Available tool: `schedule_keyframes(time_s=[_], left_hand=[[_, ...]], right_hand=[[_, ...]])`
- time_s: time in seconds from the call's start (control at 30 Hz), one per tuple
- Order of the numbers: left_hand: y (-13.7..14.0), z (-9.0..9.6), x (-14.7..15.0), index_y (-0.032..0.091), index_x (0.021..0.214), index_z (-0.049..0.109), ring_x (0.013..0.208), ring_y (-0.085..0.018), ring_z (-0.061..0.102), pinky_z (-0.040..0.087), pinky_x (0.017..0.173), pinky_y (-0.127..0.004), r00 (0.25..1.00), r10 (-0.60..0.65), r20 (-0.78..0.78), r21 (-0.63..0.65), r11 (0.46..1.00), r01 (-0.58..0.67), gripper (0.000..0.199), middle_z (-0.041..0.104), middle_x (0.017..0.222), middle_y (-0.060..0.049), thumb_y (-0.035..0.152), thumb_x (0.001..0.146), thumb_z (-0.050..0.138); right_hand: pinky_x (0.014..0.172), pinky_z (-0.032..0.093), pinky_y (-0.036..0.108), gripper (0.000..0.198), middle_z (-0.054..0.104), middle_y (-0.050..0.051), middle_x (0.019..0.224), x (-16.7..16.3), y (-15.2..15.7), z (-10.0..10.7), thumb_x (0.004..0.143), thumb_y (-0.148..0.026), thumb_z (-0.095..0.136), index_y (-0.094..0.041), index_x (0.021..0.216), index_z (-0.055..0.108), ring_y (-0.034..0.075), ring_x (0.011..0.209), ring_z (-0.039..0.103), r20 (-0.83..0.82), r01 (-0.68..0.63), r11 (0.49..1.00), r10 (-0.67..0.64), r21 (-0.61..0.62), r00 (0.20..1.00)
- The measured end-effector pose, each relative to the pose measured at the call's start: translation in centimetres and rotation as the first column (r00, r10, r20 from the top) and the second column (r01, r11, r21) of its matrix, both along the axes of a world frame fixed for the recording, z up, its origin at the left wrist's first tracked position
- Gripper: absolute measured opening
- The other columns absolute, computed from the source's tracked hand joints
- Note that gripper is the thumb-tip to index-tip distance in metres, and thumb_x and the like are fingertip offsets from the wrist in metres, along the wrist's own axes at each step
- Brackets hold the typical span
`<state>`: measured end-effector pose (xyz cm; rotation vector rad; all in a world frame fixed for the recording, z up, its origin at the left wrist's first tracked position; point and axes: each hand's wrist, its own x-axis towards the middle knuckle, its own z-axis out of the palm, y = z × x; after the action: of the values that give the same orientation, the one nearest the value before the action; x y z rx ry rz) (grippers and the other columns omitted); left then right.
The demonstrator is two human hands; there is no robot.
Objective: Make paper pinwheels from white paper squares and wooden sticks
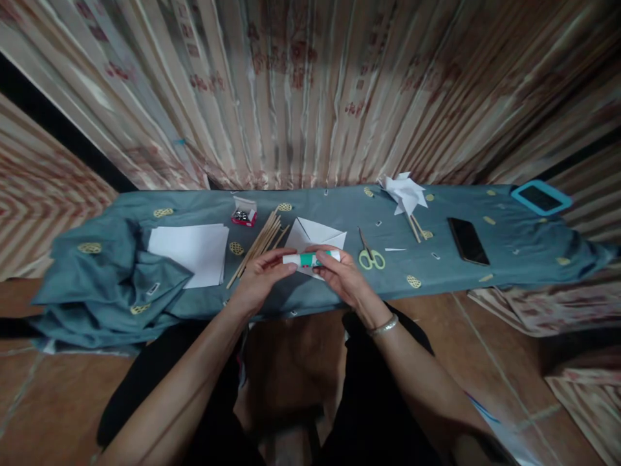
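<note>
A white and green glue stick (306, 260) lies level between my two hands, above a folded sheet of white paper (317, 232). My left hand (262, 275) is closed on its left end, thumb in front and fingers behind. The fingers of my right hand (339, 272) are wrapped round the other end. Thin wooden sticks (262, 243) lie in a loose bundle just left of the folded paper. Right of it, green-handled scissors (371, 257) rest on the cloth with their blades pointing away from me.
At the left is a stack of white paper (191, 252) beside bunched cloth (111, 278). A small open box (244, 212) holds shiny metal pieces. Paper pinwheels on sticks (406, 194), a paper sliver (395, 249), a phone (468, 241) and a blue-framed tablet (542, 197) lie rightward.
</note>
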<state>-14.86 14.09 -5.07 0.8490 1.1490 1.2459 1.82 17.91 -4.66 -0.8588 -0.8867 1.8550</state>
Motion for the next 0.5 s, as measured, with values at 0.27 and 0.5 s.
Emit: schedule_keyframes(time_s=[0.27, 0.5], left_hand=[[0.8, -0.3, -0.1, 0.018, 0.092, 0.075, 0.080, -0.021, 0.067, 0.053, 0.080, -0.035, 0.997, 0.013, -0.079, 0.045, 0.999, -0.009, 0.043, 0.075, 0.085, -0.005, 0.037, 0.055, 0.085], [1.6, 0.1, -2.2, 0.017, 0.096, 0.073, 0.072, -0.016, 0.065, 0.051, 0.075, -0.031, 0.982, 0.148, -0.120, 0.043, 0.989, -0.144, 0.047, 0.072, 0.080, -0.002, 0.037, 0.055, 0.083]], right_hand=[[0.064, 0.054, 0.014, 0.029, 0.073, -0.001, 0.077, 0.4, 0.3, -0.8, 0.056, -0.022, 0.087, -0.016, 0.080, 0.073, 0.008, 0.067, 0.065, -0.136, -0.001, 0.991, -0.017, -0.135, 0.991], [0.061, 0.053, 0.016, 0.024, 0.072, -0.003, 0.073, 0.8, 1.6, -1.8, 0.064, -0.027, 0.085, -0.019, 0.079, 0.068, 0.007, 0.063, 0.065, -0.183, 0.072, 0.965, -0.121, -0.253, 0.976]])
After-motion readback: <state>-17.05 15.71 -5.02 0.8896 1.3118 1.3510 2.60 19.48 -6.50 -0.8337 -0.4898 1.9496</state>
